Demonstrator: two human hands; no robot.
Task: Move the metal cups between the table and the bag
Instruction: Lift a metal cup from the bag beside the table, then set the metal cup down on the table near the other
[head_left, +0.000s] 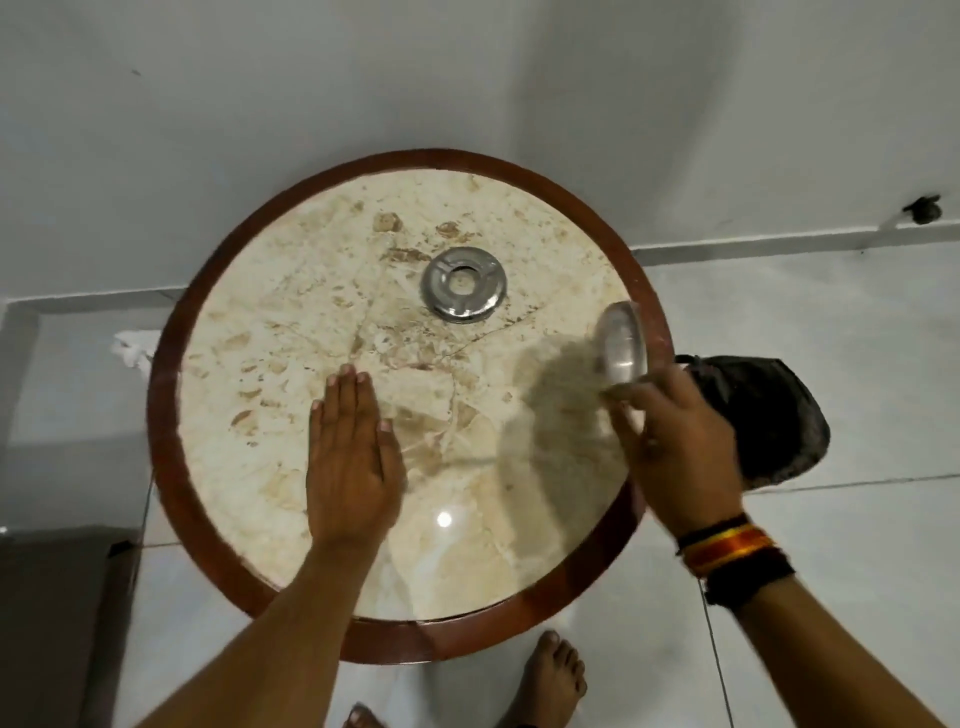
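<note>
1. bare feet (550, 675) on the floor tiles, just on the near side of the bench (171, 395); its round marble top has a red-brown rim.
2. left hand (353, 467) lies flat on the bench, palm down, fingers straight and together, holding nothing. sits left of bench centre, on the near half.
3. right hand (675, 441) is over the right edge of the bench, fingers closed around the lower part of a metal cup (621, 345). the cup is tilted, its round face turned toward the bench centre; motion blur hides exactly how the fingers sit.
4. dark bag (769, 415) on the floor, just off the right rim of the bench, directly beyond the right hand. the mouth is not clear to see.
5. second metal cup (464, 284) stands on the bench, far side of centre, seen from straight above.
6. judgement: the held cup hangs between bag and bench top, so the right hand is the working one. which way it is bound i cannot tell. the standing cup lies about evenly from both hands, well apart from each.
</note>
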